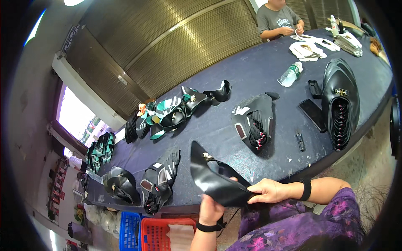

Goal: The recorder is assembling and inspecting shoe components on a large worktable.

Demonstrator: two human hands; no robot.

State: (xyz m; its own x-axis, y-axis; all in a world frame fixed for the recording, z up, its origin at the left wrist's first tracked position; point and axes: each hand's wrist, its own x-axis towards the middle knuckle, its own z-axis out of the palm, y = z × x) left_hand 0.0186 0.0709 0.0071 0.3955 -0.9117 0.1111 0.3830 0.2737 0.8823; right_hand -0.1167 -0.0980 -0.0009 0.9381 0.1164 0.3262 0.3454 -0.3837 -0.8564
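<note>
A glossy black shoe upper with a small gold ornament is held between both my hands, just above the table's near edge. My left hand is closed on its lower edge from below. At the piece's right end, my right hand pinches it between thumb and fingers. Left of it lies a fanned stack of dark lining pieces, beside a curved stack of black uppers. Beyond my hands rests another stack of black and grey pieces. A small dark tool lies to the right.
A tall stack of black uppers stands on the table at right, beside a phone. A bottle lies farther back. Black and green uppers spread across the far left. A co-worker handles white pieces. Red and blue crates stand below.
</note>
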